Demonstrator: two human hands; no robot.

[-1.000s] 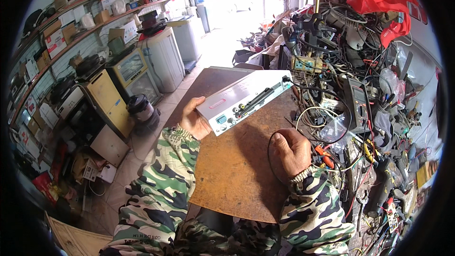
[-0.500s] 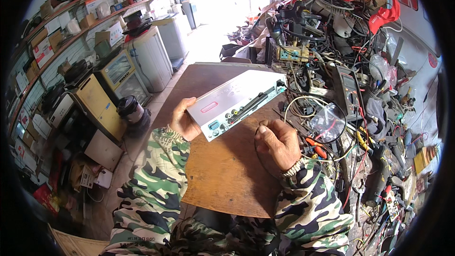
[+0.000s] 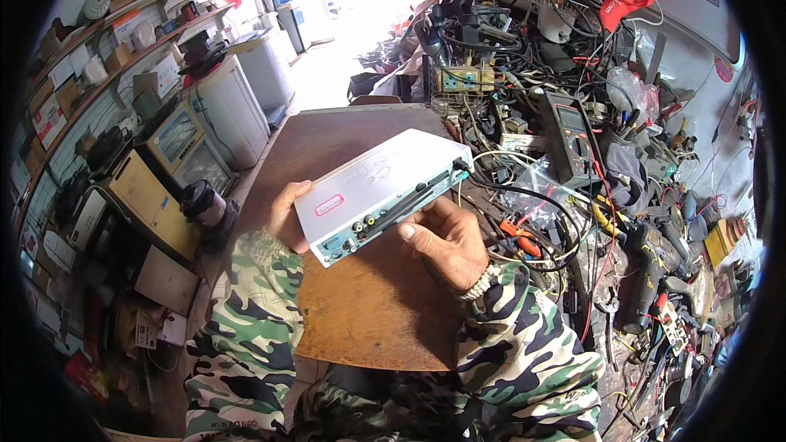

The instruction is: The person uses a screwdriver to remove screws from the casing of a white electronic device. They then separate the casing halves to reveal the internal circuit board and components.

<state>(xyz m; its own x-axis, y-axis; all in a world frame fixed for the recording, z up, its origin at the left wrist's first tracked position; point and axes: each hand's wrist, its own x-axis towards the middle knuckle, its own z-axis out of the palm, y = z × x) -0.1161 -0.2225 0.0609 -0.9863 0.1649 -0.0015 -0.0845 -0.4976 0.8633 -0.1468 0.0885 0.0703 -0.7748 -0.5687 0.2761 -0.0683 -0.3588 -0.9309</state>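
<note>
Left hand (image 3: 286,217) is holding the silver box (image 3: 372,182) by one end above the table (image 3: 348,323); right hand (image 3: 449,244) is curling nearby, any hold unclear. Black plug (image 3: 462,165) is already sitting in; box is showing closed.

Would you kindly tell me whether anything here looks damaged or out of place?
To the right of the brown table, tangled cables, a multimeter and an orange-handled tool lie heaped together without visible order, which looks untidy. The table itself looks worn and stained. The silver box in the left hand shows no clear damage.
</note>
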